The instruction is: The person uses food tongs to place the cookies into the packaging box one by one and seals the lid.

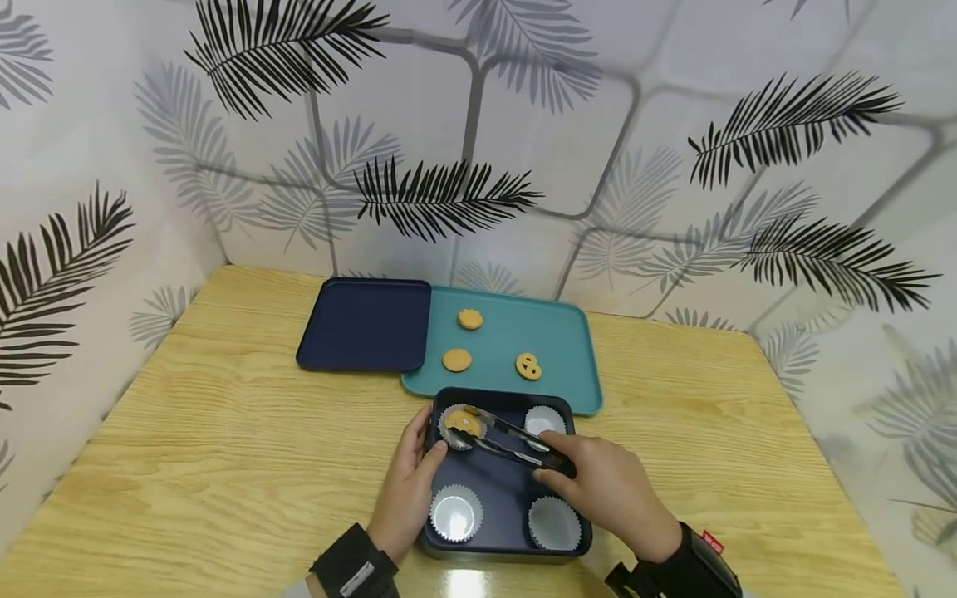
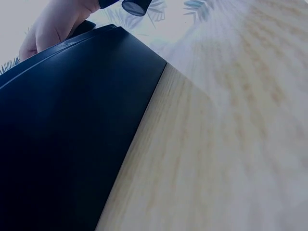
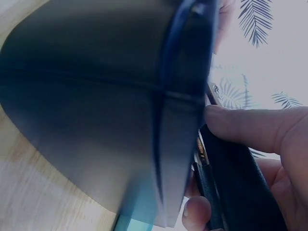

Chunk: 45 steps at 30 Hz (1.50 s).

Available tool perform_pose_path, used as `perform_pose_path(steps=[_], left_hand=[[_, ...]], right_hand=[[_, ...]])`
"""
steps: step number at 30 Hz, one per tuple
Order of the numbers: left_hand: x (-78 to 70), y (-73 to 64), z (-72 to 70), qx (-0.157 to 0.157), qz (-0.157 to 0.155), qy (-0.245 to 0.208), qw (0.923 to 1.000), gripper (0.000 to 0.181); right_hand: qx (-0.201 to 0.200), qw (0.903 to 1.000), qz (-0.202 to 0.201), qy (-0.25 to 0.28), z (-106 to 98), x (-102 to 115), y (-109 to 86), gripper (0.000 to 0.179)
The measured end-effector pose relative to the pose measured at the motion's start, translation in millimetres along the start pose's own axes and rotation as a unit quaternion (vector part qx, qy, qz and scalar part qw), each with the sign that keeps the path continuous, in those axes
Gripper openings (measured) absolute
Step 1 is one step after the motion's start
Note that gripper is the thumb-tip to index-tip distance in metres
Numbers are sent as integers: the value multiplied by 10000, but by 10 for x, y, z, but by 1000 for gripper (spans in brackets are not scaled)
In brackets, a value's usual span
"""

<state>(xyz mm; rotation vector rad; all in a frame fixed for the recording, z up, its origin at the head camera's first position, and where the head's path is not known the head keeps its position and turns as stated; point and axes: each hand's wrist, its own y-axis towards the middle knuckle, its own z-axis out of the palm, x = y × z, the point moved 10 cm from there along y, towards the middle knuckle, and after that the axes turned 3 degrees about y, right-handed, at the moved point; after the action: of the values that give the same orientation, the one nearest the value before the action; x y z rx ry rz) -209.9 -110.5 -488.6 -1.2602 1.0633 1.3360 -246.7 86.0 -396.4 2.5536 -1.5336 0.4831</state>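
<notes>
While the left hand [image 1: 407, 477] grips the left wall of the dark rectangular box [image 1: 503, 486], the right hand [image 1: 609, 486] grasps the black-handled metal tongs [image 1: 517, 455], their tips at the tan round cookie [image 1: 462, 423] inside the far-left white fluted cup [image 1: 444, 414].

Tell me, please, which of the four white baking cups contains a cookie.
The back-left cup in the dark pan: a cookie is in it, at the tips of the tongs. The other three cups show none.
</notes>
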Motion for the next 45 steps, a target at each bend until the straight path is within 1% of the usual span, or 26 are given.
perform_pose_path(steps=[9,12,16,22,26,28,30,33,36,39,42,45], left_hand=[[-29,-8,-37,-62,42,78,9999,55],[-48,-6,-42,-33,135,104,9998,55],[-60,-3,-49,15,186,61,9998,56],[-47,2,-76,-25,104,-9,9999,56],[-60,-1,-83,-40,192,5,9998,56],[-63,-6,-82,-36,230,-1,9997,56],[-59,-10,-85,-56,231,-17,9997,56],[-35,-8,-78,-73,172,-69,9998,56],[-13,-1,-40,4,106,-108,9999,57],[-23,1,0,121,145,-142,9997,58],[-35,-1,-6,128,213,-165,9996,57],[-32,-13,-38,65,206,-142,9997,57]], right_hand=[[-110,9999,-48,-11,0,30,18,46],[-118,9999,-63,0,3,35,17,47],[-94,9999,-25,69,10,31,22,49],[-84,9999,-50,114,12,39,51,51],[-48,9999,-66,139,-3,35,60,54],[-64,9997,-68,235,-40,34,68,55],[-166,9992,-109,347,-113,39,79,55],[-413,9980,-180,437,-271,45,112,53],[-565,9974,-194,406,-416,21,171,54],[-614,9971,-223,389,-498,-19,300,54],[-566,9971,-248,440,-502,-55,487,54],[-396,9978,-173,511,-441,-70,686,54]])
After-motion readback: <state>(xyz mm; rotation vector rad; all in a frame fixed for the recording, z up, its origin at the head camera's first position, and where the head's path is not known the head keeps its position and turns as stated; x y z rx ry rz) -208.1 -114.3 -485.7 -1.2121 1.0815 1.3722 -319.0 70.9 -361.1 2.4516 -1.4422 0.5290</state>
